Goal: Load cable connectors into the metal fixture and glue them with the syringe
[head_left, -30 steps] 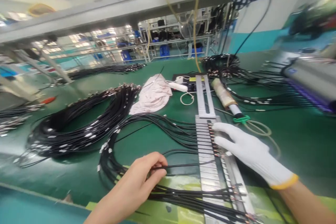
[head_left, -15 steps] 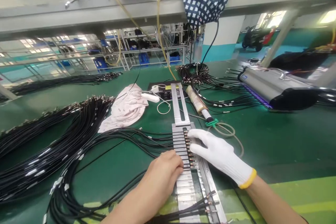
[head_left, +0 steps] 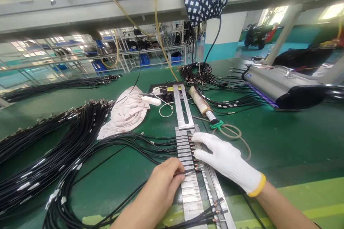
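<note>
A long slotted metal fixture [head_left: 188,186] lies on the green bench, with black cables [head_left: 150,143] seated in its slots and their copper ends lined up along its right side. My bare left hand [head_left: 163,186] pinches one thin black cable at the fixture's left edge. My right hand [head_left: 223,157], in a white glove with a yellow cuff, lies flat with spread fingers over the copper cable ends [head_left: 194,150]. More cable ends [head_left: 215,211] sit in the near slots.
A big bundle of black cables [head_left: 53,150] covers the left bench. Behind the fixture lie a pink cloth [head_left: 129,112], a white tool [head_left: 151,100], a taped tube [head_left: 200,102] and a green clip [head_left: 217,125]. A silver UV lamp housing [head_left: 279,86] stands right.
My left hand carried a cable rightward from the loose loops to the fixture's edge. The view swung, so the bench shifted left. My right hand stayed on the copper ends.
</note>
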The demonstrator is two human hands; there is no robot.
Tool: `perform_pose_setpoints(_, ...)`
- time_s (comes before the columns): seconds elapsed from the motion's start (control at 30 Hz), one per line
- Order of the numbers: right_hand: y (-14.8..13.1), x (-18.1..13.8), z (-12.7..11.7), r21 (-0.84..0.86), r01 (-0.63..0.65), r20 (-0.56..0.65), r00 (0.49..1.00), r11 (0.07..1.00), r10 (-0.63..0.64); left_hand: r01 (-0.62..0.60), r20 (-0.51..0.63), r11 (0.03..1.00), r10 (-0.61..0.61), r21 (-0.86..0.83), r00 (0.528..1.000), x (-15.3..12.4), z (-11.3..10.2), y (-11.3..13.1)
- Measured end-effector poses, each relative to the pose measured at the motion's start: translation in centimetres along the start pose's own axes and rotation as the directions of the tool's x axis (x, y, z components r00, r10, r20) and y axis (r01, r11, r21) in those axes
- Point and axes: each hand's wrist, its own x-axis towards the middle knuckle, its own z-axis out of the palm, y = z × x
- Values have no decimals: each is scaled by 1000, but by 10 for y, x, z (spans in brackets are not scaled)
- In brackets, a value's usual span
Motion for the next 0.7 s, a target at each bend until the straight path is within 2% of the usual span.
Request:
perform_pose_setpoints(0.1, 0, 0, 1, 7, 3, -4, 1000, 1000, -3, -6, -28, 1000, 6, -1, 1000, -1, 2, -3)
perform_pose_setpoints(0.4, 6, 1, 3, 25, 9, -18, 1000, 1000, -9, 72, -83, 997, -74, -25, 994, 1, 5, -6)
perform_pose_setpoints(0.6, 4, -2, -7, 66, -26, 47, 999, 997, 23, 89, -95, 995, -93, -44, 991, 1, 4, -7)
perform_pose_setpoints(0.7, 0, -6, -11, 65, -3, 70, 998, 998, -2, 87, -103, 995, -92, -46, 990, 1, 5, -7)
